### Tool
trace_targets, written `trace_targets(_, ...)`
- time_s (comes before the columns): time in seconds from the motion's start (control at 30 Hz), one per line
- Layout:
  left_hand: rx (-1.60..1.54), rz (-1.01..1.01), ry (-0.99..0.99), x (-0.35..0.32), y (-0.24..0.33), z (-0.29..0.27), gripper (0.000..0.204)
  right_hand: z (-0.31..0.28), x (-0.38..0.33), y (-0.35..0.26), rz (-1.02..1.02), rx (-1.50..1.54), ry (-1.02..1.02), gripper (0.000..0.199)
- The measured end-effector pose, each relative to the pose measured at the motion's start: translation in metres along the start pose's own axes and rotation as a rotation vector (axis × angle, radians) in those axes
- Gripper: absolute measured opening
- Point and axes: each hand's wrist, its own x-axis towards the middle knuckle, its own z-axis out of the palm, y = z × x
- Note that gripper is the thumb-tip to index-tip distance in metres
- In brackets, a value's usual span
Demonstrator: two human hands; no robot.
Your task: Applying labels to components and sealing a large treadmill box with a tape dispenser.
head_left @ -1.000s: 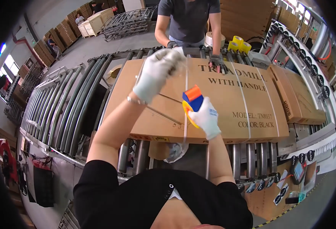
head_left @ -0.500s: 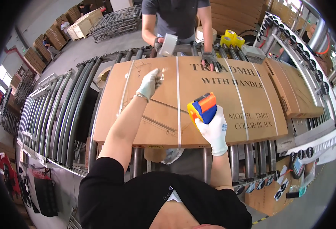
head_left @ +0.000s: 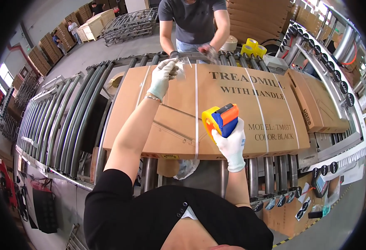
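My left hand [head_left: 163, 77] pinches the clear tape end [head_left: 182, 68] at the carton's [head_left: 170, 121] far edge; my right hand [head_left: 231, 143] grips the tape dispenser [head_left: 221, 120] near its near edge.

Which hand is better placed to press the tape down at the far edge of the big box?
Probably the left hand: it already reaches to the far edge of the box, touching the tape. The right hand is busy holding the tape dispenser near the front.
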Motion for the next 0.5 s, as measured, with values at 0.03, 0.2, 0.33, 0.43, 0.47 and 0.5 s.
trace_targets(0.03,0.055,0.016,0.030,0.007,-0.004,0.000,0.018,-0.001,0.000,-0.001,0.004,0.004,-0.008,0.049)
trace_targets(0.2,0.163,0.166,0.138,0.045,-0.035,-0.007,0.016,-0.002,-0.002,0.003,0.000,0.028,0.002,0.049)
trace_targets(0.33,0.303,0.135,0.115,0.061,-0.057,-0.019,0.018,-0.008,0.000,0.005,0.060,0.018,0.008,0.049)
trace_targets(0.43,0.208,-0.330,0.208,0.017,-0.075,-0.031,0.027,-0.009,0.000,0.012,0.049,0.017,0.058,0.050)
trace_targets(0.47,0.148,-0.422,0.274,-0.008,-0.088,-0.045,0.030,-0.007,-0.001,0.013,0.005,0.017,0.076,0.050)
trace_targets(0.5,0.245,-0.534,0.181,-0.031,-0.097,-0.060,0.029,-0.004,-0.001,0.012,0.009,0.071,0.072,0.051)
